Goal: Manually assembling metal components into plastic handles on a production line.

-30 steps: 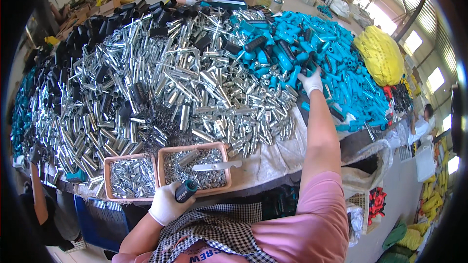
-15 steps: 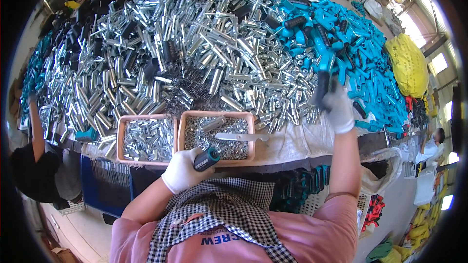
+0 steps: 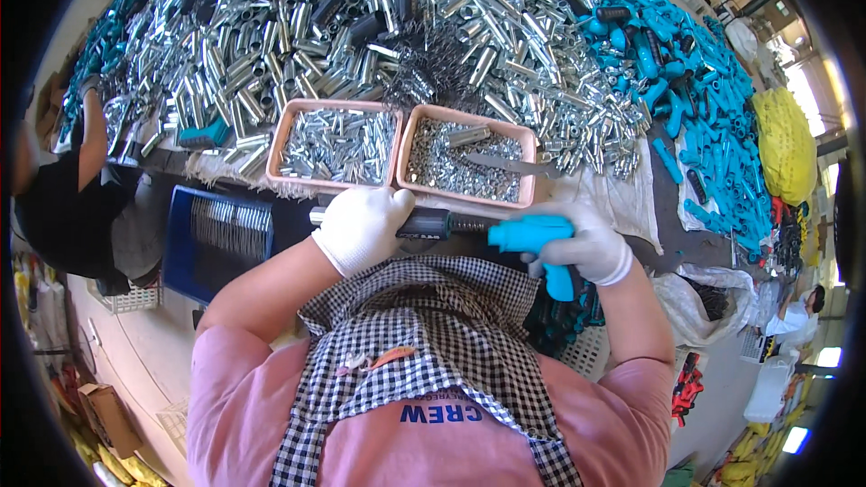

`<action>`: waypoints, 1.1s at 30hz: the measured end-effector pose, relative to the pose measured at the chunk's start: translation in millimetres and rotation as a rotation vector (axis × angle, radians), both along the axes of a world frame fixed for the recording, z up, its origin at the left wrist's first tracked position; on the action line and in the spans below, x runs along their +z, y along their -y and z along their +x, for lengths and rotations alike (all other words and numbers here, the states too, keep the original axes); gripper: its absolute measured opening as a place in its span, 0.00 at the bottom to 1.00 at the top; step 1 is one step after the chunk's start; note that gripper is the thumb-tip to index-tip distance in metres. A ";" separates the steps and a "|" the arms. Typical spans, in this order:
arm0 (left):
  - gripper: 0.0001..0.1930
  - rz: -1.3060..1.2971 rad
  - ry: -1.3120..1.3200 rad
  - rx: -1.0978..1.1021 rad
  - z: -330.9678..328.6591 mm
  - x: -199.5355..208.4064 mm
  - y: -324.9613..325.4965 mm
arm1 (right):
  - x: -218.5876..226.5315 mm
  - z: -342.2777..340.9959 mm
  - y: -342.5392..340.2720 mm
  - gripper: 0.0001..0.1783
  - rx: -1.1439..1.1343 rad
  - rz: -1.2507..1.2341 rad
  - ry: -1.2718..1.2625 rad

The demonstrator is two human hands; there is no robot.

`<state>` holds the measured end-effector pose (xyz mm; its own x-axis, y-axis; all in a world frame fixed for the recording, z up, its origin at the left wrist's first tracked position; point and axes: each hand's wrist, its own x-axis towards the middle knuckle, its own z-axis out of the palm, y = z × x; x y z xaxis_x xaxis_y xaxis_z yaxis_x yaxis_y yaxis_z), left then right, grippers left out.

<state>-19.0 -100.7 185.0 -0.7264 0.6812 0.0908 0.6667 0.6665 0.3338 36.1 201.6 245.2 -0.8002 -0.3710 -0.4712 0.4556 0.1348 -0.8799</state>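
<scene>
My left hand (image 3: 361,227), in a white glove, is wrapped round a black cylindrical grip (image 3: 428,224) lying level before my apron. A bright metal tube end (image 3: 316,215) juts out on its left. From its right end a dark, spring-like rod (image 3: 467,223) runs toward a teal pistol-shaped plastic housing (image 3: 528,233). My gloved right hand (image 3: 588,245) holds that housing, its handle hanging downward. Rod and housing look in line; whether they touch I cannot tell. Just beyond my hands are two pinkish trays of small metal parts, the left tray (image 3: 332,185) and the right tray (image 3: 469,197).
Metal tubes and rods (image 3: 298,36) cover the bench in a heap. Teal housings (image 3: 677,81) are piled at right, beside a yellow bag (image 3: 783,146). A flat metal strip (image 3: 514,164) lies across the right tray. A blue bin (image 3: 173,248) and another person (image 3: 77,207) are at left.
My right hand has come from the teal pile to my front with a teal housing. The black grip in my left hand now lies level. The view has shifted, so the trays appear higher and farther right.
</scene>
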 end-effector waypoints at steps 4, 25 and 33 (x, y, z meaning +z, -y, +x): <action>0.10 -0.077 -0.062 -0.043 11.5 -2.2 10.2 | -4.2 -2.2 15.5 0.28 0.144 0.277 -0.273; 0.17 -0.085 0.215 -0.092 38.5 -12.5 14.9 | -12.1 16.8 43.2 0.23 0.483 0.636 -1.067; 0.14 -0.085 1.332 -0.375 20.2 -15.2 9.5 | -17.4 6.3 52.7 0.16 0.832 0.489 -1.827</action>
<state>1.2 -110.2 169.8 -0.0060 0.8212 -0.5706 0.0230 0.5706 0.8209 42.4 148.9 227.9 -0.1014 -0.9315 0.3493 -0.9933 0.1143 0.0165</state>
